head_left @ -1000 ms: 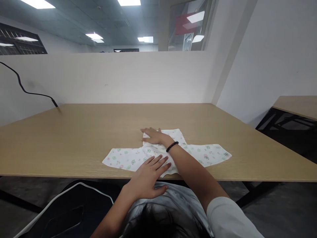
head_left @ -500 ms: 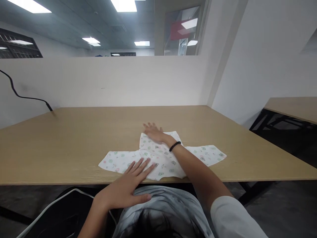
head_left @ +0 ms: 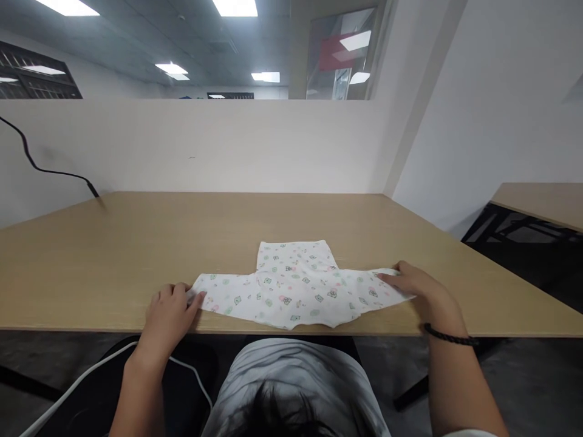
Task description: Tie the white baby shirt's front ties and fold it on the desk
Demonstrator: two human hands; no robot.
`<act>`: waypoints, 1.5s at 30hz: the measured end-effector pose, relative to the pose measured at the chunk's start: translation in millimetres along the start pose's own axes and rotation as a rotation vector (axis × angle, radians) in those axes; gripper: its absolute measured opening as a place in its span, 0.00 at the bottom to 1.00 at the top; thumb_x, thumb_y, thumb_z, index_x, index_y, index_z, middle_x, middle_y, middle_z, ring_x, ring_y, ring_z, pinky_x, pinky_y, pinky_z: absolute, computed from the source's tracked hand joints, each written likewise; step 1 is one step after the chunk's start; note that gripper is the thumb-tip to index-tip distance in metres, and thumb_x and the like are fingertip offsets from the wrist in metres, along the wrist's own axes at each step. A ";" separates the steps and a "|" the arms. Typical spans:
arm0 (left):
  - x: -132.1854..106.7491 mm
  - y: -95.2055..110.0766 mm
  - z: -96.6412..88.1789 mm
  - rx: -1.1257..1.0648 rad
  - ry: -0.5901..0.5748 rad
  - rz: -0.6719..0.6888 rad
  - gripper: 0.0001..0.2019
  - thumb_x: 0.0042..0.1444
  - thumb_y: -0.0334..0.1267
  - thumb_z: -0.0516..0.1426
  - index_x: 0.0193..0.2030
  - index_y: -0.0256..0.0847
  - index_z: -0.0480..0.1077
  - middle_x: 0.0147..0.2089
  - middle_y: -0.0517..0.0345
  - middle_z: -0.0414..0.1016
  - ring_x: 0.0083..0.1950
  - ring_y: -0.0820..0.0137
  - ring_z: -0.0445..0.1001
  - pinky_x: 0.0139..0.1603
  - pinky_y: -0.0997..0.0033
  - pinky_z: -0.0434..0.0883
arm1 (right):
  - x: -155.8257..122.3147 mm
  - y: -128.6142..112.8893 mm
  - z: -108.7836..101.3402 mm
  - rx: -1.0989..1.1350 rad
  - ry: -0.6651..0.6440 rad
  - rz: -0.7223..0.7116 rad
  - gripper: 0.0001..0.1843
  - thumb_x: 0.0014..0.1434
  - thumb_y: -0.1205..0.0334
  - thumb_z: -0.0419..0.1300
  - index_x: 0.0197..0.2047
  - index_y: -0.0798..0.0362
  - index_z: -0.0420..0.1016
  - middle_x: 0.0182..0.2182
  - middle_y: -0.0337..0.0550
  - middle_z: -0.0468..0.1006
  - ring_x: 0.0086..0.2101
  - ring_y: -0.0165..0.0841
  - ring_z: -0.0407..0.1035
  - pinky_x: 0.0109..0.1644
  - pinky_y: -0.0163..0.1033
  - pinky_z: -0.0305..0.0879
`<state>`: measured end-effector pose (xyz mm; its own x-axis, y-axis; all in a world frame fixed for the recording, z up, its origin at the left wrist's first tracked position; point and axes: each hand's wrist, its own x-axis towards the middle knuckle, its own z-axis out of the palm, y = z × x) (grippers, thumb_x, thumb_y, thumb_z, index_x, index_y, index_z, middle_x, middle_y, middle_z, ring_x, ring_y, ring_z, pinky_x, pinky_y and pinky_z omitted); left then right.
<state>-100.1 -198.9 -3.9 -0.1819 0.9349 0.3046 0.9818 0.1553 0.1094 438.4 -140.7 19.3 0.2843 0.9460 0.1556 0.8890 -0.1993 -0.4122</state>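
While the person's left hand [head_left: 169,315] and right hand [head_left: 412,288] sit at opposite ends of the sleeves, a small white cotton garment [head_left: 296,285], printed with green and pink motifs, lies flat near the front edge of a light wood desk [head_left: 91,261], low and centre in the frame. Its body points toward the far wall, and both sleeves spread sideways, smooth, with no fold across them that I can make out. The left fingers [head_left: 189,297] are curled and bunched at one cuff; the right fingers [head_left: 389,277] are slightly bent over the other sleeve near its tip. From here, I cannot tell whether either hand is pinching cloth or merely touching it.
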 end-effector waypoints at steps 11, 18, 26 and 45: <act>12.6 10.0 8.1 -0.693 0.058 -0.065 0.16 0.56 0.52 0.52 0.43 0.44 0.60 0.34 0.55 0.75 0.35 0.58 0.76 0.35 0.63 0.70 | -33.2 10.0 9.5 0.410 0.090 0.100 0.18 0.52 0.44 0.60 0.40 0.46 0.66 0.39 0.53 0.80 0.38 0.48 0.75 0.40 0.49 0.70; 12.8 7.5 20.2 -1.068 0.100 -0.117 0.28 0.50 0.53 0.61 0.51 0.41 0.57 0.39 0.53 0.76 0.34 0.65 0.76 0.34 0.67 0.72 | -51.3 -23.7 -16.6 0.904 0.158 0.293 0.25 0.46 0.52 0.68 0.46 0.41 0.64 0.34 0.54 0.78 0.35 0.47 0.76 0.33 0.47 0.72; 8.4 13.9 15.4 -1.133 0.094 -0.084 0.22 0.51 0.50 0.61 0.47 0.43 0.59 0.39 0.59 0.74 0.32 0.70 0.73 0.33 0.71 0.71 | -51.5 -102.6 -6.3 1.062 -0.007 -0.131 0.29 0.45 0.46 0.70 0.46 0.46 0.66 0.35 0.42 0.78 0.31 0.37 0.74 0.32 0.40 0.74; 10.8 8.7 28.5 -1.106 0.113 -0.029 0.24 0.52 0.49 0.61 0.50 0.43 0.60 0.38 0.58 0.73 0.34 0.69 0.73 0.36 0.69 0.71 | -69.8 -94.8 11.1 0.821 0.210 -0.354 0.17 0.58 0.46 0.63 0.42 0.50 0.74 0.42 0.48 0.80 0.45 0.41 0.75 0.52 0.48 0.71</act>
<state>-92.0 -178.3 -26.6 -0.2637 0.8923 0.3664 0.3971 -0.2458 0.8843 330.2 -185.0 37.5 0.1751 0.8355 0.5208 0.4251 0.4130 -0.8055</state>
